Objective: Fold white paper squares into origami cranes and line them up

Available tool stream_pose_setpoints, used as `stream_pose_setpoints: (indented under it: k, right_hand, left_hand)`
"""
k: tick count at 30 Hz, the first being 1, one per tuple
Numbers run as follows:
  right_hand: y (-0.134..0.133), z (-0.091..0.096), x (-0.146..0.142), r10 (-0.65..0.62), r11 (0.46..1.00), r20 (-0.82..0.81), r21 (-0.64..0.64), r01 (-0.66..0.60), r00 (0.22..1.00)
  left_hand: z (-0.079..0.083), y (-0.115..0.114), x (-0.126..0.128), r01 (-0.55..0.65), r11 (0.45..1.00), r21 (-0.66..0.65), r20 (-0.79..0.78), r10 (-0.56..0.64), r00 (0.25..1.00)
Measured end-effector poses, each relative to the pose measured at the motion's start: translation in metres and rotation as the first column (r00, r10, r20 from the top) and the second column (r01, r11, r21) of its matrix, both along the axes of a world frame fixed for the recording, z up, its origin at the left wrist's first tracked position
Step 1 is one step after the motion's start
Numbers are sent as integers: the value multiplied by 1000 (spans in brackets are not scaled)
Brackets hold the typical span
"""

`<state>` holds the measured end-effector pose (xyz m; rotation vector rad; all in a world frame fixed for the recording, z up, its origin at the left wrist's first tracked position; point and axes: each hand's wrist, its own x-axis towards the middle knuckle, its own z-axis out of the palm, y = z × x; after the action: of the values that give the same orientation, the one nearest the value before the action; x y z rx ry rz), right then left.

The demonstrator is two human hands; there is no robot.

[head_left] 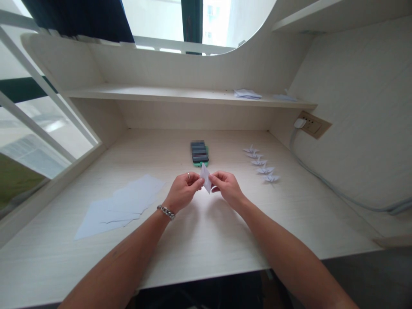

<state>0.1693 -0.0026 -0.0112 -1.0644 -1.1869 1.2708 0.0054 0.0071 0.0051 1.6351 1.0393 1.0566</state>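
Observation:
A small white folded paper, diamond-shaped with pointed ends, is held up over the middle of the desk. My left hand pinches its left edge between thumb and fingers; a ring and a chain bracelet are on that side. On the right edge, my right hand grips the same paper with thumb and forefinger. Just beyond it lies a phone in a green case, its screen pixelated. Several white paper cranes stand in a row to the right of my right hand.
Loose white paper sheets overlap on the left of the desk. A shelf at the back carries a stack of paper. A plug and cable run down the right wall from a socket.

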Motion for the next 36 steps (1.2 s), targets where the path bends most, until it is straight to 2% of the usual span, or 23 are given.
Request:
stream_pose_setpoints:
  k: [5,10,15,20,23,27,31,36]
  right_hand:
    - [1,-3,1,-16,1000,25,28,15,1000]
    - [6,-3,4,-98,990,59,107,91,993]
    - [18,7,1,-114,982,93,159,98,989]
    - [33,17,-2,-85,983,38,164,78,996]
    - [38,11,-3,-96,985,-16,141,97,995]
    - [38,-5,-3,-106,991,-56,74,110,993]
    - [34,-13,-3,-98,993,-47,61,101,994]
    - [26,-6,-7,-58,993,-81,97,66,995]
  left_hand:
    - [-4,2,0,12,1000,-16,-24,-12,1000]
    - [-3,-2,0,-9,999,46,-126,15,992]
    - [5,3,1,-32,998,62,-157,41,987]
    - [12,20,6,-45,993,105,-194,65,979]
    - [10,25,9,-62,991,121,-187,84,979]
    - [-3,21,11,-62,990,127,-187,85,979]
    - [-10,16,10,3,999,42,-77,1,997]
    - [-3,10,4,52,991,-127,160,-32,987]
